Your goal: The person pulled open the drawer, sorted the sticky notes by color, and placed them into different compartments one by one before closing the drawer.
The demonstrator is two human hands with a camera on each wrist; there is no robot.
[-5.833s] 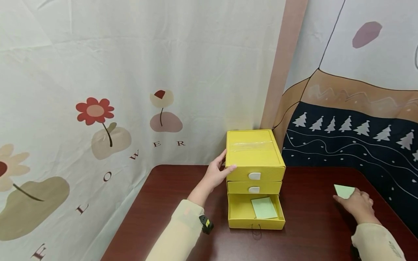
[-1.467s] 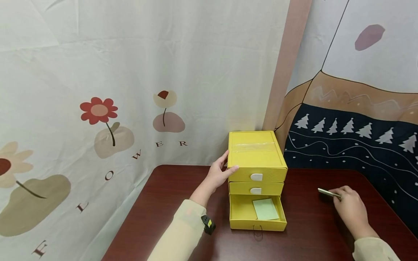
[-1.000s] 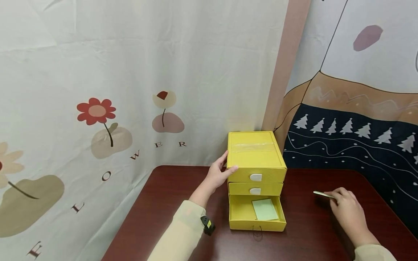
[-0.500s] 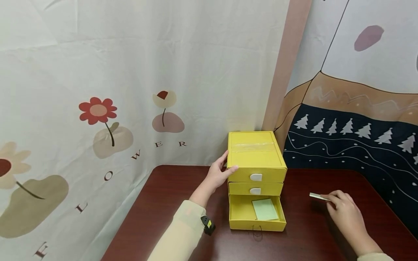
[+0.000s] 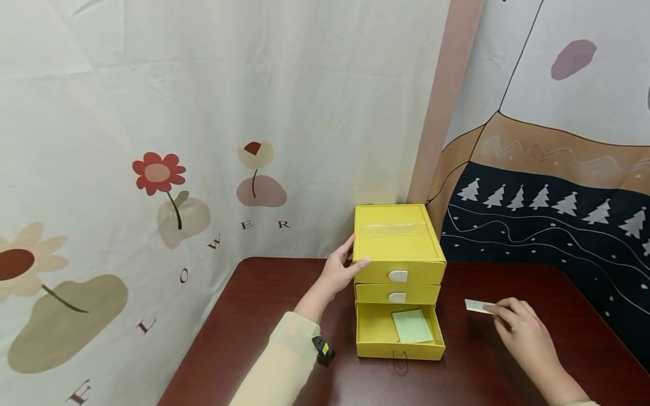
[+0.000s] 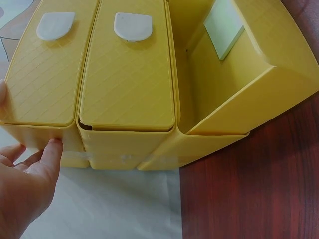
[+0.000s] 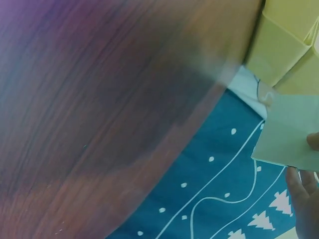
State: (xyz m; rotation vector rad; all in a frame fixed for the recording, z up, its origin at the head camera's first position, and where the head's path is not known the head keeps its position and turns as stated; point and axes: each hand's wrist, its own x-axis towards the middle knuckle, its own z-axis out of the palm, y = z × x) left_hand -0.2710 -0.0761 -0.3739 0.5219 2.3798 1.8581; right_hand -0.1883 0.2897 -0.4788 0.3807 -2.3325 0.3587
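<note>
A yellow desktop drawer unit stands at the back of the table, its bottom drawer pulled out. Inside that drawer lies a light green sticky note pad, tilted towards the right. My left hand touches the unit's upper left side, fingers along the side and thumb at the front corner; in the left wrist view the fingertips press its side panel. To the right, above the table, my right hand pinches a second light green sticky note pad between thumb and fingers, its free end pointing left towards the drawer.
The two upper drawers are closed, with white pull tabs. A thin dark loop hangs at the bottom drawer's front. Below everything is a dark red wooden table. A printed curtain hangs behind it.
My right hand has carried its note pad left from the table's right side towards the drawer unit, turning it from edge-on to slightly tilted. The left hand stays in place.
</note>
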